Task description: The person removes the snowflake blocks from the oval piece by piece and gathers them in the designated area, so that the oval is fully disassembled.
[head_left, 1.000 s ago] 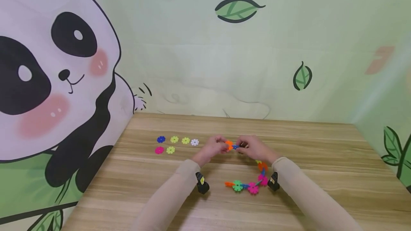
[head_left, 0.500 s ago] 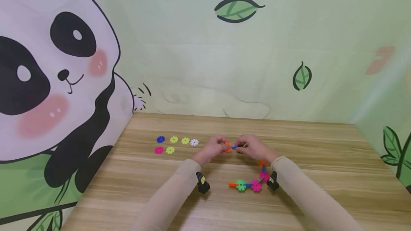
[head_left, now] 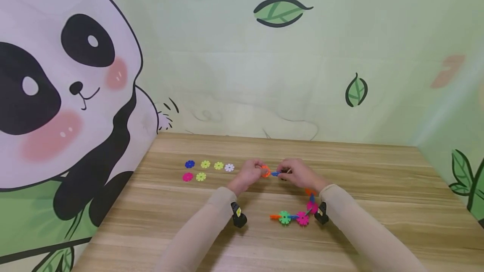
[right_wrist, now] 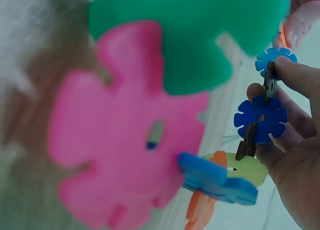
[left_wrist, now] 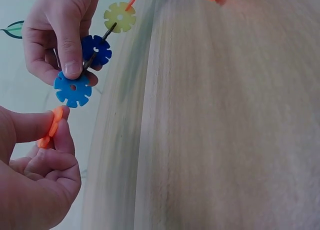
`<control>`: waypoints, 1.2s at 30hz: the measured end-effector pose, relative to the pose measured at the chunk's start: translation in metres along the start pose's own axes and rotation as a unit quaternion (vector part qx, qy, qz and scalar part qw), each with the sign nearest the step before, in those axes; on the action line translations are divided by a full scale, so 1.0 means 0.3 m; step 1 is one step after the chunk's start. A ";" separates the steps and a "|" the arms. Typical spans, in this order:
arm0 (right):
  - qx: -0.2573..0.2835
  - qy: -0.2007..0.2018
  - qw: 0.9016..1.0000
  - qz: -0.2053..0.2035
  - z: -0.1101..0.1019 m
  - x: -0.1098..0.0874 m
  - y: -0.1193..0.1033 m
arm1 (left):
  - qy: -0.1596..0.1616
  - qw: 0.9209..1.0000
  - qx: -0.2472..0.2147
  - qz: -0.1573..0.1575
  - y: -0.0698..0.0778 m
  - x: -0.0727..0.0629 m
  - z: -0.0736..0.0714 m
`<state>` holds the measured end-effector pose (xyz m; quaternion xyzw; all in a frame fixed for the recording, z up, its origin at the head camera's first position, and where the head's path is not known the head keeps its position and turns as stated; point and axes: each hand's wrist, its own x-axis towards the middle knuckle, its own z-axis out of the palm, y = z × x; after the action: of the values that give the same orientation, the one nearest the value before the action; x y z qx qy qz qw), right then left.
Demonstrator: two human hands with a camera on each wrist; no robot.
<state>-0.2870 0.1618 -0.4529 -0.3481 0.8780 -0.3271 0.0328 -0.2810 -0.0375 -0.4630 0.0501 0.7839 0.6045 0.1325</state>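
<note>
In the head view my left hand (head_left: 247, 175) pinches an orange notched plastic disc (head_left: 266, 171) between thumb and fingers. Facing it, my right hand (head_left: 300, 174) grips the end of a chain of interlocked snowflake discs, thumb on the light blue disc (left_wrist: 73, 92). The orange disc's edge sits right at the lower rim of the light blue one in the left wrist view. Along the chain follow a brown disc (right_wrist: 270, 85), a dark blue disc (right_wrist: 261, 120) and a yellow disc (right_wrist: 252, 170). A pink disc (right_wrist: 125, 130) and a green disc (right_wrist: 195, 35) loom close in the right wrist view.
The chain curves below my right wrist onto the wooden table (head_left: 151, 221), ending in an orange disc (head_left: 275, 217). Several loose discs lie at the left in two rows, among them a white disc (head_left: 229, 167) and a pink disc (head_left: 187, 177). A panda-print backdrop (head_left: 211, 53) stands behind.
The orange disc in my left hand has turned and shifted slightly left, away from the blue disc. The chain's lower end has slid a little to the right.
</note>
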 end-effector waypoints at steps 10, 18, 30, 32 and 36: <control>0.001 0.000 1.000 0.003 -0.009 -0.008 -0.002 | 0.019 1.000 0.022 0.007 0.008 -0.017 -0.028; -0.009 0.008 1.000 -0.006 -0.011 -0.014 0.006 | 0.023 0.999 0.041 0.020 -0.009 -0.026 -0.070; -0.011 0.012 1.000 -0.004 -0.013 -0.018 0.001 | 0.004 0.997 0.071 0.043 -0.049 -0.064 -0.154; -0.012 0.012 1.000 0.000 -0.012 -0.016 0.002 | 0.000 0.995 0.083 0.049 -0.055 -0.071 -0.170; -0.013 0.010 1.000 0.005 -0.008 -0.012 0.009 | -0.001 0.993 0.108 0.053 -0.068 -0.083 -0.201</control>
<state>-0.2867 0.1667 -0.4533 -0.3404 0.8843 -0.3187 0.0215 -0.2716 -0.1051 -0.4649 0.1062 0.8406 0.5227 0.0947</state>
